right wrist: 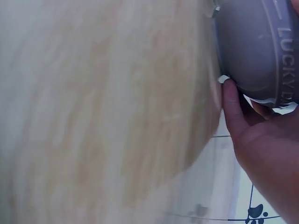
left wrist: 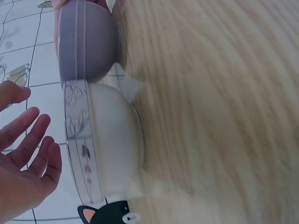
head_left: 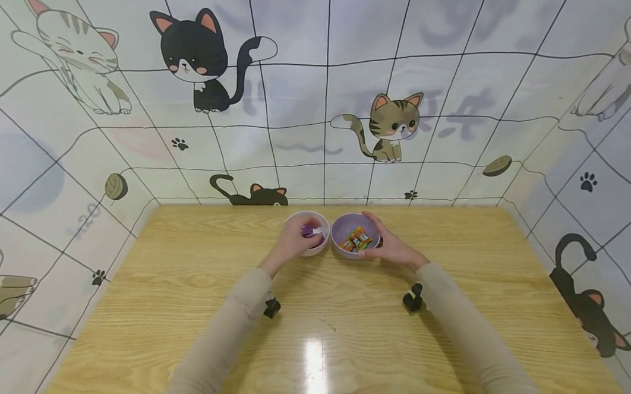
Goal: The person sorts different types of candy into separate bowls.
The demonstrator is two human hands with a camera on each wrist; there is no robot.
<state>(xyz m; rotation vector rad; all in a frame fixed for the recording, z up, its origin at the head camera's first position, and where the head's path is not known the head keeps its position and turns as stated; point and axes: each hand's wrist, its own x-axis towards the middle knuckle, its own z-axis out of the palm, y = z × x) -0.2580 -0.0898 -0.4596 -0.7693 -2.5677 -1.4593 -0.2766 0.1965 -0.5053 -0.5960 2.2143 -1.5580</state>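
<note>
A white bowl (head_left: 314,252) with purple-wrapped candies (head_left: 308,231) stands at the back of the table. Over its rim hovers my left hand (head_left: 294,236). In the left wrist view the left hand's (left wrist: 28,158) fingers are spread and loosely bent, with nothing between them, beside the white bowl (left wrist: 114,135). Touching that bowl on the right is a purple bowl (head_left: 341,222), which contains orange and green wrapped candies (head_left: 356,239). My right hand (head_left: 393,247) grips the purple bowl's right side, thumb near and fingers far. Raised lettering marks the purple bowl (right wrist: 257,46) in the right wrist view.
Both bowls stand on a wooden table (head_left: 341,323), close to the back wall (head_left: 298,113) covered with cat drawings. Similar walls rise on the left and right. A small black device (head_left: 413,298) is strapped at the right wrist, another (head_left: 272,306) at the left.
</note>
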